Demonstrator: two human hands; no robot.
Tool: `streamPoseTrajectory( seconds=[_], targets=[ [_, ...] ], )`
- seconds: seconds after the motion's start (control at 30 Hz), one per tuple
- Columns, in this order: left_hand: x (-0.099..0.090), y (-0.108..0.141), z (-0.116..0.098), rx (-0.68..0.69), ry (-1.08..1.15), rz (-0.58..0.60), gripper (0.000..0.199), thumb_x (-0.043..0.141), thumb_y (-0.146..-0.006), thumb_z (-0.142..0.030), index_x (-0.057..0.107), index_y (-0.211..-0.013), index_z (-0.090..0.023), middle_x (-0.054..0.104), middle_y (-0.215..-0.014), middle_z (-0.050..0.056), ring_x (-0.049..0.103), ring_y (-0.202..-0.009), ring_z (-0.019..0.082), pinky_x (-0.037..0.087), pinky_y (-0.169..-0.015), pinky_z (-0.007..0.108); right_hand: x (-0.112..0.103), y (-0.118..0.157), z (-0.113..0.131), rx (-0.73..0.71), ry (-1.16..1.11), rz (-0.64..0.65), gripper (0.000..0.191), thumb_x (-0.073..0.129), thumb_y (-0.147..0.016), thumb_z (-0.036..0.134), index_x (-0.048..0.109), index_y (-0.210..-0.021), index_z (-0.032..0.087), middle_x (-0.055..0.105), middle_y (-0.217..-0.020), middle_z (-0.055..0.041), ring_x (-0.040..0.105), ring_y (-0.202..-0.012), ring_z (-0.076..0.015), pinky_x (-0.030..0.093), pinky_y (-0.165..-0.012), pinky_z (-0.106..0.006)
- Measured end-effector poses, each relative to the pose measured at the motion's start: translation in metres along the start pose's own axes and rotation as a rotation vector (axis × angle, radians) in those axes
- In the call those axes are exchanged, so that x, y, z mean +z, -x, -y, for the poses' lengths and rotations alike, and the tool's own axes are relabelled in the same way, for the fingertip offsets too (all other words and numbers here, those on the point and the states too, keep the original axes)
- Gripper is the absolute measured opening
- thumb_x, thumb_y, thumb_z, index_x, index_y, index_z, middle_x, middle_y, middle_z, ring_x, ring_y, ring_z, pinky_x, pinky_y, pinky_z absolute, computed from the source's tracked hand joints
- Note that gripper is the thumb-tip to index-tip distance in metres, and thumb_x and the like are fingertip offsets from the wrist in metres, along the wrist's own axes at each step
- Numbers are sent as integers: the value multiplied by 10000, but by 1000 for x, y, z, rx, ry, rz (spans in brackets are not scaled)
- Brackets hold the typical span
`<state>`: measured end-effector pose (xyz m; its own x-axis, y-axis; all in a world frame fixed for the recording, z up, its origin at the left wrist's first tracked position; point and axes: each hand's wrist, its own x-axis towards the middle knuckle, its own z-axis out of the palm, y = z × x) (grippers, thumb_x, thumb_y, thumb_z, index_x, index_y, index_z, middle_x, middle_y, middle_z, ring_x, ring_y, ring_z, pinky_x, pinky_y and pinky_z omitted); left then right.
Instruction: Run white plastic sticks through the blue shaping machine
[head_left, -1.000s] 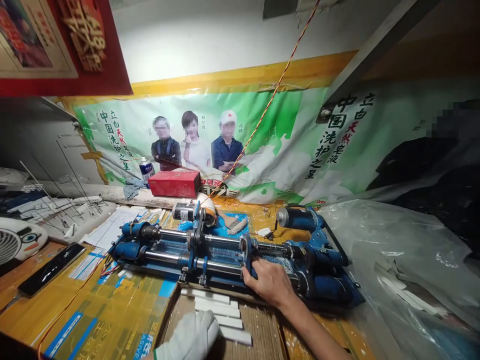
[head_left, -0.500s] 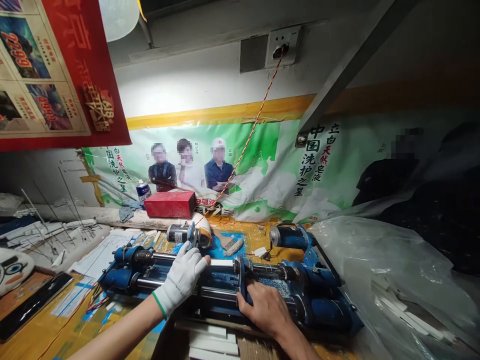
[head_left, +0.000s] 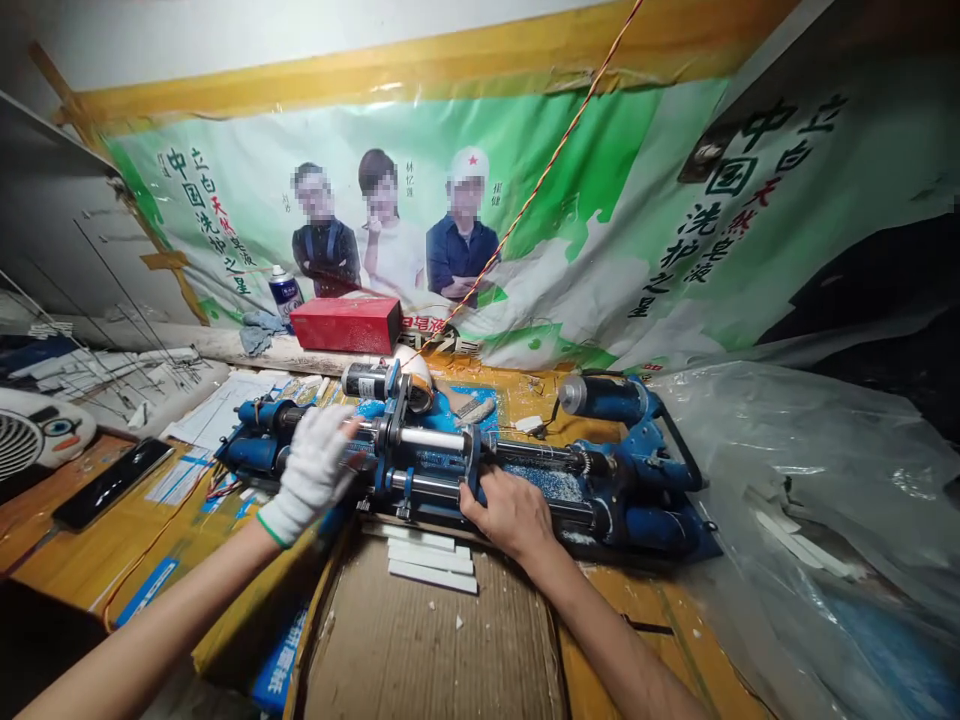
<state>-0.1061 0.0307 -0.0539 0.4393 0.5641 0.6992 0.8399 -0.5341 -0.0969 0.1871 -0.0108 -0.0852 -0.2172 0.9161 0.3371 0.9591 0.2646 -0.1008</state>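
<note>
A blue machine with metal rods [head_left: 427,487] lies across the bench, and a white bar [head_left: 431,439] spans two of its upright brackets. My left hand [head_left: 311,465], in a white glove with a green cuff, is over the machine's left part, slightly blurred, fingers apart and holding nothing. My bare right hand [head_left: 510,510] has its fingers bent around the lower edge of the right bracket [head_left: 472,455], at the right end of the white bar. Several white strips [head_left: 431,567] lie on cardboard in front of the machine.
Behind the machine are a red box [head_left: 349,325], a spray can [head_left: 285,292] and a brush [head_left: 476,408]. At left lie a black phone [head_left: 112,485] and a white fan [head_left: 41,440]. Clear plastic sheeting [head_left: 787,450] covers the right side. A twisted cord [head_left: 555,150] hangs down.
My left hand has come away from the white bar and moved left. My right hand stays at the bracket. The view has tilted down, showing more cardboard.
</note>
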Motion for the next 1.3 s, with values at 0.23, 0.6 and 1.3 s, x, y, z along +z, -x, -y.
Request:
streamPoseTrajectory(
  seconds=[0.23, 0.6, 1.3],
  targets=[
    [-18, 45, 56, -423, -192, -37, 304, 433, -862, -362, 547, -1009, -121, 579, -923, 112, 504, -912, 244, 412, -820, 426, 6, 2, -1, -13, 17, -63, 301, 388, -880, 397, 600, -843, 185, 618, -797, -24, 554, -722, -146, 298, -653, -266],
    [-6, 25, 7, -352, -159, 145, 191, 444, -847, -272, 572, -960, -185, 593, -844, 68, 497, -912, 238, 402, -819, 371, 13, 0, -1, -17, 41, -101, 315, 391, -879, 404, 594, -773, 188, 597, -741, -16, 546, -680, -151, 299, -639, -276],
    [33, 60, 40, -122, -109, -110, 286, 431, -796, -211, 502, -1071, -240, 577, -803, 59, 552, -737, 226, 434, -699, 385, 13, 5, -8, -99, -7, -223, 242, 401, -892, 357, 574, -815, 206, 590, -720, -12, 543, -676, -156, 299, -651, -285]
  ],
)
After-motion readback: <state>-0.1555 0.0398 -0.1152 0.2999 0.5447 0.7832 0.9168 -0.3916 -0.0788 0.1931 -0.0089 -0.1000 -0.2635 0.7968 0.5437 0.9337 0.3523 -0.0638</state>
